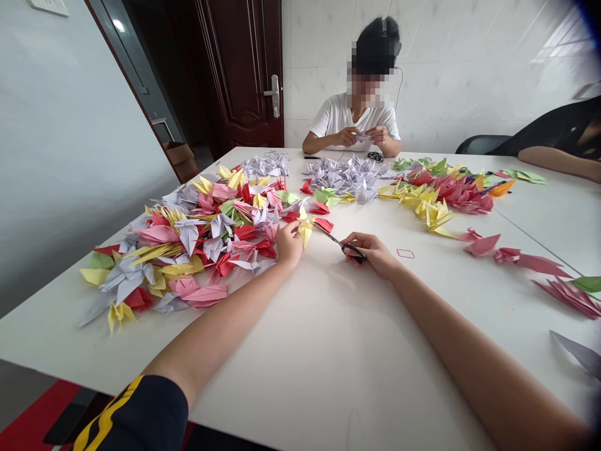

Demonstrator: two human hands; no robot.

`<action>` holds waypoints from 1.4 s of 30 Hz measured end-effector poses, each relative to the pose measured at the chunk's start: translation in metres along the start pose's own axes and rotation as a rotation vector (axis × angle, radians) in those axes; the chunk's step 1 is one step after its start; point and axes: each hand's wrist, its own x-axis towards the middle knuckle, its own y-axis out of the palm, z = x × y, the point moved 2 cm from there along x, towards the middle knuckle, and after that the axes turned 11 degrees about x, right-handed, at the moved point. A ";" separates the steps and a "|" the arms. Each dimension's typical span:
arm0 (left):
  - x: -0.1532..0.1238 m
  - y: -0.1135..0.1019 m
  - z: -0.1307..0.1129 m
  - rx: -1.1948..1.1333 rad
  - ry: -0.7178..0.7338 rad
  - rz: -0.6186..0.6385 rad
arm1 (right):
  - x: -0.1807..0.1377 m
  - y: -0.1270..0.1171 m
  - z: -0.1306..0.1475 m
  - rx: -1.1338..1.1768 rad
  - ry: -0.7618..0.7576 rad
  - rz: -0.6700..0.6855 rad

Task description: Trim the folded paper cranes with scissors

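Between the fingers of my left hand (288, 244) is a yellow folded paper crane (305, 230), raised a little above the white table (347, 351). My right hand (369, 252) grips the black handles of a pair of scissors (353, 250). Their blades point left and reach the crane's edge; whether they touch the paper I cannot tell. Just left of my left hand spreads a large heap of folded paper cranes (188, 238) in white, pink, red, yellow and green. A few red paper pieces (323, 223) lie right behind the held crane.
White cranes (350, 175) lie in the table's middle. Yellow cranes (422, 203) and pink ones (462, 191) line the right side. Opposite sits a person in a white shirt (345, 116), both hands on a small paper piece. Another person's arm (558, 161) rests at the far right.
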 end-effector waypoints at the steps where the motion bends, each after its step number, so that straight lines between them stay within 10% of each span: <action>1: 0.000 0.002 0.000 -0.021 0.002 0.022 | 0.000 0.000 0.000 0.001 0.001 -0.002; 21: -0.009 -0.008 -0.013 0.099 0.117 -0.147 | 0.000 0.000 0.000 0.001 0.008 -0.011; 35: -0.013 0.004 -0.013 0.179 0.140 0.167 | 0.000 0.000 0.002 0.017 -0.005 -0.020; 42: -0.028 -0.006 -0.036 0.398 0.571 0.092 | 0.002 -0.005 -0.001 0.077 -0.035 -0.012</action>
